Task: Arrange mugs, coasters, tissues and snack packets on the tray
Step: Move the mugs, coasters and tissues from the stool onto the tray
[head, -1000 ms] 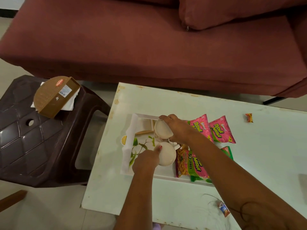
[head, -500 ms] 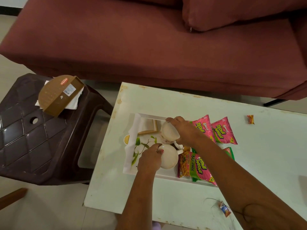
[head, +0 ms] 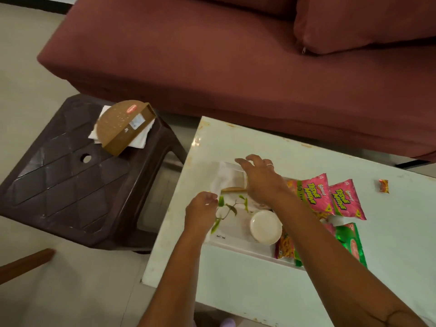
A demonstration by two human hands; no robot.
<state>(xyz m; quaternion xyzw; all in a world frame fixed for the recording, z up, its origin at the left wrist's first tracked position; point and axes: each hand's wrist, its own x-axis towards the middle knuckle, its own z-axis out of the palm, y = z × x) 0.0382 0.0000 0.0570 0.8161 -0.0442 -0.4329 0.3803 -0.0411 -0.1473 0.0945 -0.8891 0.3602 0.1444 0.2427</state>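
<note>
Mug (head: 266, 227) first: where does it sit?
— Upright on the white tray (head: 238, 247), toward its near right corner, seen from above. The tray lies on the white table (head: 236, 286).

And the right hand (head: 259, 182)?
— It hovers over the tray's far end with its fingers spread apart, holding nothing. Below it a white tissue (head: 224, 179) and a wooden coaster (head: 232, 189) lie on the tray.

The left hand (head: 200, 212)?
— It is at the tray's left rim, fingers curled. Whether they grip anything, I cannot tell.

Snack packets?
— An orange packet (head: 284, 246) lies just beside the mug. A left pink packet (head: 313, 197), a right pink packet (head: 346, 199) and a green packet (head: 351, 244) lie farther right, partly hidden by the forearm.

Anything else?
— A small wrapper (head: 383, 185) lies well apart on the table. A brown box (head: 125, 126) rests on the dark stool (head: 70, 185), and a maroon sofa (head: 236, 67) stands behind.
</note>
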